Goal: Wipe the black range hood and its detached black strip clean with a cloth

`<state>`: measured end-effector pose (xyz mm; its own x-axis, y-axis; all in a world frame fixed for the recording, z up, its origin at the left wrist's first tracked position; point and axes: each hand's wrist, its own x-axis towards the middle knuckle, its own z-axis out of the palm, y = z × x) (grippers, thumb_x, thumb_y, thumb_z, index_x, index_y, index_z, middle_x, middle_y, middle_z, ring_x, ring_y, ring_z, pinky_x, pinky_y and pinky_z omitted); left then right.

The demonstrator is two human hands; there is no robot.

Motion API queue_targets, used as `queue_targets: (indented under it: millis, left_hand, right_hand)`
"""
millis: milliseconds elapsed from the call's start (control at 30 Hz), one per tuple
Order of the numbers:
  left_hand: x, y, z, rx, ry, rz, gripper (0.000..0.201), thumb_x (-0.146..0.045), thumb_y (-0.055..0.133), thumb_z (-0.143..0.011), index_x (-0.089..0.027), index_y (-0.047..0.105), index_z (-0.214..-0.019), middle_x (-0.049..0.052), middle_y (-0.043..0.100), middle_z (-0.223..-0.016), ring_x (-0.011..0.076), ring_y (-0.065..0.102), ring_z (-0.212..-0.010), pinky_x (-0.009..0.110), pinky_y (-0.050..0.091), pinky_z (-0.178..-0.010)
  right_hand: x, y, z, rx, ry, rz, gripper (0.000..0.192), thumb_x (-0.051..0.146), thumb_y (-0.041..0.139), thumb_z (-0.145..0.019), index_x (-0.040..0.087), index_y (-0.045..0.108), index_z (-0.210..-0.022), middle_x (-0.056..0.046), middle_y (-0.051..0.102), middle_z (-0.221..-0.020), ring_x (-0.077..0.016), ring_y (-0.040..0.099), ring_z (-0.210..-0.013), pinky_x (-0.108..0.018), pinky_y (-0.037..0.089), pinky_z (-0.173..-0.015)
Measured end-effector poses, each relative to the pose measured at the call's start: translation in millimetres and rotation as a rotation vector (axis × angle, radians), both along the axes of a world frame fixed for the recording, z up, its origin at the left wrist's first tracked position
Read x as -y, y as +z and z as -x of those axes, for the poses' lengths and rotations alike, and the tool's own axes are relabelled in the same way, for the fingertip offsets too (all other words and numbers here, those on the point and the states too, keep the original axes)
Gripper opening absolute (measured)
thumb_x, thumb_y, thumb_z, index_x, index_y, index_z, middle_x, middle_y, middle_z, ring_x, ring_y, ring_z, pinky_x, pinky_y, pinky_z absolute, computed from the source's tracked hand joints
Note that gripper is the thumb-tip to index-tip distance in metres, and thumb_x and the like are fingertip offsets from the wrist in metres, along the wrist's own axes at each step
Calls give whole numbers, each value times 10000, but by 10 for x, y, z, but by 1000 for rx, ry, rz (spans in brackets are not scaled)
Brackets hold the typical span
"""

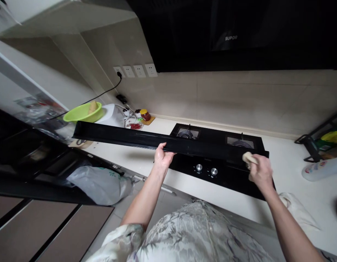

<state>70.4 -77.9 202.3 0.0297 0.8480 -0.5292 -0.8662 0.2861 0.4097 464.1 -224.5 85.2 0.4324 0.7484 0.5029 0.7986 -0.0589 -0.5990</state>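
A long black trough-shaped panel (124,136) is held level above the counter and the gas stove (206,162). My left hand (163,156) grips its lower edge near the middle, thumb on top and the other fingers hidden beneath. Toward the panel's right end, my right hand (261,171) is closed on a pale cloth (249,159), which appears to touch the panel's inner face. Behind the panel, part of the two-burner stove is covered; its two silver knobs show below.
A black range hood (231,54) hangs above. A green basin (85,113) and a yellow-lidded jar (145,115) stand at the back left. On the right are a white bottle (321,169), a black rack (307,145) and a pale cloth bag (299,211). A plastic bag (102,185) hangs at lower left.
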Motion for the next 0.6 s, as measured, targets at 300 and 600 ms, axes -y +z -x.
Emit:
queue_targets:
  millis: [300,600]
  left_hand:
    - [201,-180,-456,8,9,29,126,-140,529,-933,-131,619,-845,67,708,-808,212,691,-733,419,599,-829]
    - [320,-225,-590,-22,78,145,164,-232,581,-986,-125,636,-873,76,691,-817,183,672,-690,316,583,-724]
  right_hand:
    - [-690,165,1158,188,366,130,349,176,401,-963,182,744,-1031,-163,670,-1042,-289,562,-996,-444,489,-945]
    - [-922,416,1995,163,1054,-104,409,177,409,-1009,183,622,-1358,-153,579,-1444,-237,564,-1289,-445,515,-1066]
